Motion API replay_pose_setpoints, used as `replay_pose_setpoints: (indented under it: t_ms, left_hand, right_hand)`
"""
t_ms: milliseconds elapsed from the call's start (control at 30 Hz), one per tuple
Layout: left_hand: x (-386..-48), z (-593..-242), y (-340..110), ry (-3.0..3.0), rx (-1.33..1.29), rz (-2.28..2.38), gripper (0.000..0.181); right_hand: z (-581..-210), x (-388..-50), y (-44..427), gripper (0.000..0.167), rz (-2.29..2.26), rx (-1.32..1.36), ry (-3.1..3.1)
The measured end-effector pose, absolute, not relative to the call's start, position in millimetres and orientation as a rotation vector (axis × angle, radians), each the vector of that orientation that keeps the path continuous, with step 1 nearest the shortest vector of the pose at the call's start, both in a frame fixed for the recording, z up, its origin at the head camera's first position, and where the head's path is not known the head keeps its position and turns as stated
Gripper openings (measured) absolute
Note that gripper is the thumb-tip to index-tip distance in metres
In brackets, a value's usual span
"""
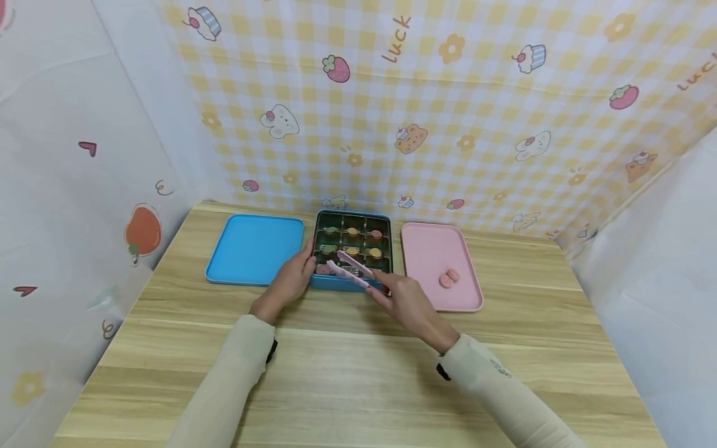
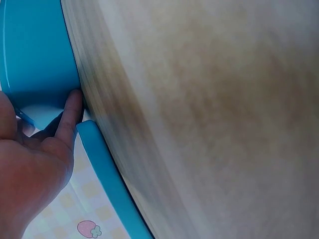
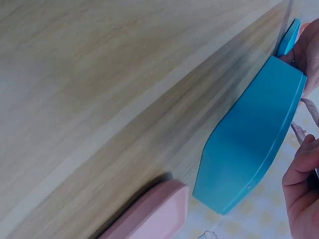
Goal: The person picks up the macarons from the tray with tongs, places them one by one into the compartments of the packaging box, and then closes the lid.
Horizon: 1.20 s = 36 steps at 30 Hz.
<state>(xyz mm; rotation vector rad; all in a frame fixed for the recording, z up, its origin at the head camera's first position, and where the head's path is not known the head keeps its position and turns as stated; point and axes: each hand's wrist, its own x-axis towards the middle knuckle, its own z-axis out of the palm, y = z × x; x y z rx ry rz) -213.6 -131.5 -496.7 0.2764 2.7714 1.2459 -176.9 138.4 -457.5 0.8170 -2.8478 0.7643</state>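
A blue box (image 1: 350, 284) with a dark divided insert stands mid-table, with small round green, yellow and pink sweets that look like macarons in its compartments. My left hand (image 1: 292, 274) rests against the box's left side with its fingers extended; in the left wrist view a finger touches the lower corner of the blue wall (image 2: 40, 55). My right hand (image 1: 411, 305) holds pink tongs (image 1: 351, 274) over the box's front row. The tong tips are apart above the front-left compartment, near a pink macaron (image 1: 323, 269). Whether they touch it, I cannot tell.
To the right lies a pink tray (image 1: 431, 249) with two pink macarons (image 1: 449, 278) close together. A flat blue tray (image 1: 254, 249) lies left of the box, near the left hand. The wooden table (image 1: 347, 386) meets a patterned cloth wall (image 1: 358, 124) behind.
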Motion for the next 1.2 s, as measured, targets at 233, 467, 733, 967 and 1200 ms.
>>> replay_pose_setpoints:
  t_ms: [233, 467, 733, 967, 1200]
  left_hand:
    - [-213, -496, -132, 2.757, 0.271, 1.256, 0.058]
    - [-215, -497, -131, 2.751, 0.271, 1.224, 0.058]
    - [-213, -495, -132, 2.745, 0.280, 1.250, 0.057]
    - [-215, -495, -132, 2.751, 0.275, 1.213, 0.058]
    - [-215, -495, -132, 2.742, 0.267, 1.213, 0.058]
  right_hand:
    - [-455, -177, 157, 0.040, 0.794, 0.792, -2.817]
    - [-459, -179, 188, 0.020, 0.782, 0.794, -2.736]
    - [-462, -181, 224, 0.036, 0.658, 0.697, -2.711]
    - [-462, -181, 244, 0.017, 0.715, 0.703, -2.729]
    - [-464, -180, 269, 0.024, 0.656, 0.666, -2.725]
